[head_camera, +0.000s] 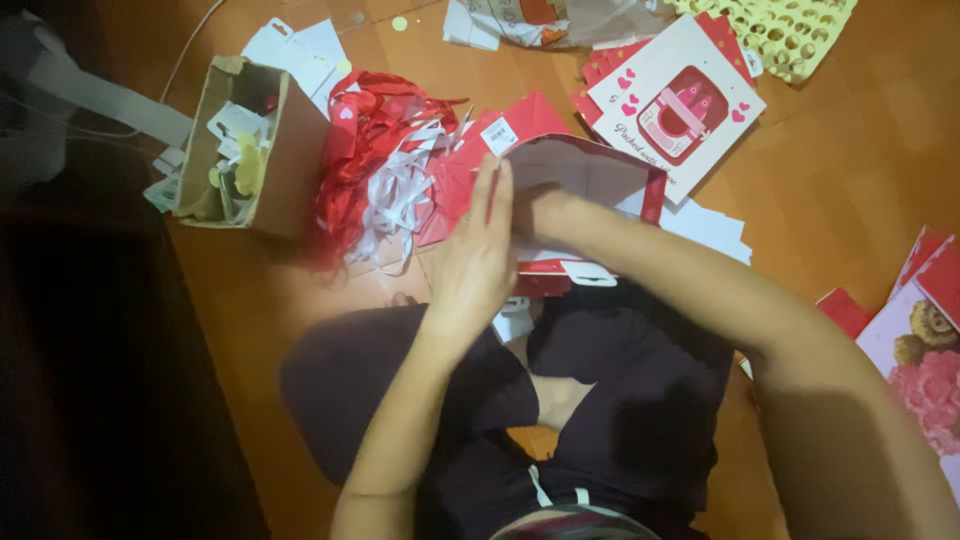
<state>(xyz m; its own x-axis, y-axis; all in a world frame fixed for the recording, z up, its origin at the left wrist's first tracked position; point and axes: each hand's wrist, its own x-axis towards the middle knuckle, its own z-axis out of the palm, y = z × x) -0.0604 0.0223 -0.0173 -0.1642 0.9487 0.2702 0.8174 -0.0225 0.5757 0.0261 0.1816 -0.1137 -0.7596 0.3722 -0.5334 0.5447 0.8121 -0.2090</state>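
Left hand (478, 255) lies flat, fingers spread, against red paper bag (590, 165); right hand (535, 210) reaches inside, grip hidden.

The red paper bag (585, 165) that the left hand (478, 262) presses flat against and the right hand (535, 208) reaches into looks like smooth coated card, red outside and matt white inside. Left of the hands lie satiny red and white ribbons (385, 170) beside a rough brown cardboard box (285, 150). Beyond the hands lies a glossy printed card (680, 105), all on a polished wooden floor (840, 170).
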